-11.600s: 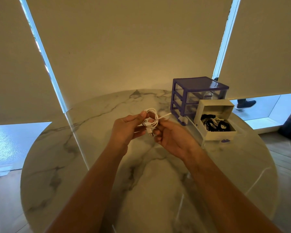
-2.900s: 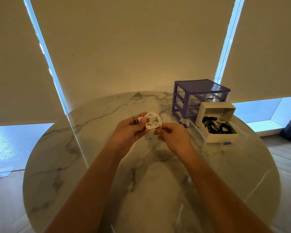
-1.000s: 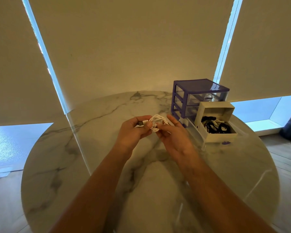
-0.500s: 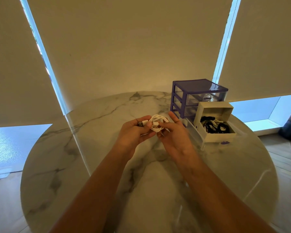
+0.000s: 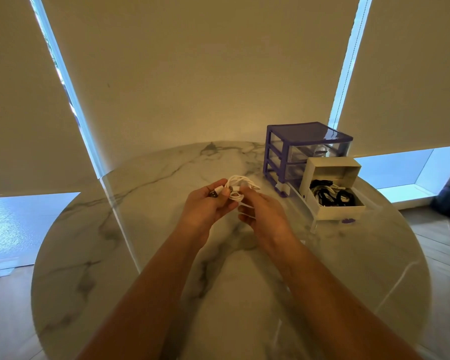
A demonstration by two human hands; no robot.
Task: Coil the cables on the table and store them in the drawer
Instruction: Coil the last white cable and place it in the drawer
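Hands meet above the marble table (image 5: 146, 255): the left hand (image 5: 205, 207) and right hand (image 5: 261, 213) both pinch a coiled white cable (image 5: 238, 187). Right of them, the pulled-out drawer (image 5: 333, 209) holds dark cables (image 5: 331, 194).

Marble table (image 5: 94, 255) w/ purple drawer unit (image 5: 296, 152)

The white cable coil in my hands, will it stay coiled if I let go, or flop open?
The thin white cable looks floppy and light: its loops are uneven and one end pokes out loose, so it would probably spring partly open. Both hands, left and right, pinch it together, suggesting it needs holding. It seems unlikely to roll.
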